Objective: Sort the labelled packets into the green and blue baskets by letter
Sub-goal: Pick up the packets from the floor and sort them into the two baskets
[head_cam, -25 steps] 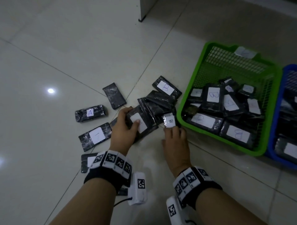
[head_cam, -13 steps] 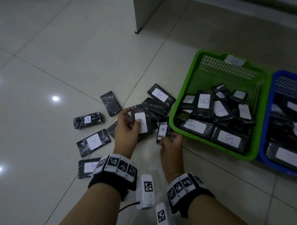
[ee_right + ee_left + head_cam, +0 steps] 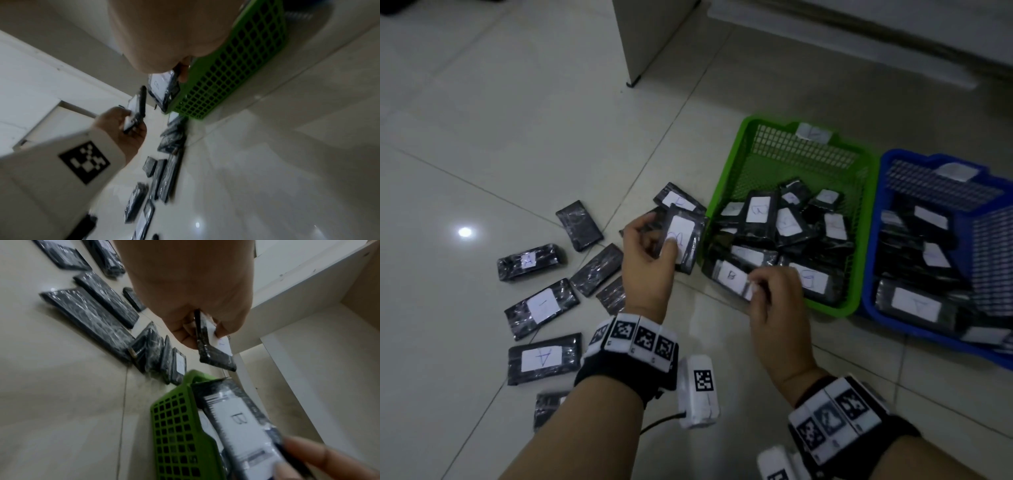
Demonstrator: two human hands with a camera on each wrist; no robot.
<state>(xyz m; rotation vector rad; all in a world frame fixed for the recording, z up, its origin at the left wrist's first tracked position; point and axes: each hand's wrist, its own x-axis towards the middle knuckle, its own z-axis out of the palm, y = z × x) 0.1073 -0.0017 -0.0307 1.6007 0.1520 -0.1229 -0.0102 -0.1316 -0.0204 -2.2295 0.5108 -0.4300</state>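
packets are the business here, and the nearest ones lie loose on the floor tiles [image 3: 482, 102] by the left forearm: one marked a [image 3: 543, 357], another with an unclear mark [image 3: 541, 307], a third beyond them [image 3: 530, 262], plus a few lying label down.

right hand [image 3: 774, 301] hovers over the near rim of the green basket [image 3: 726, 178], fingers curled, pinching the b packet [image 3: 242, 423] by its near end; in the left wrist view its label reads b and it hangs just above the basket's corner. the packets already in that basket show b, so this looks like the right bin. to do this step well, i would carry it a little farther in before letting go, so it lands flat on the pile and does not tip back over the low rim, and keep the label up.

left hand [image 3: 647, 260] is raised just left of the basket, thumb pressed on the white label of a second packet [image 3: 683, 241], fingers wrapped behind it. its letter looks like b too, though it is smudged; best to read it squarely before dropping.

farther right stands the blue basket [image 3: 893, 164], touching the green one, holding packets, one of them marked a [image 3: 914, 305].
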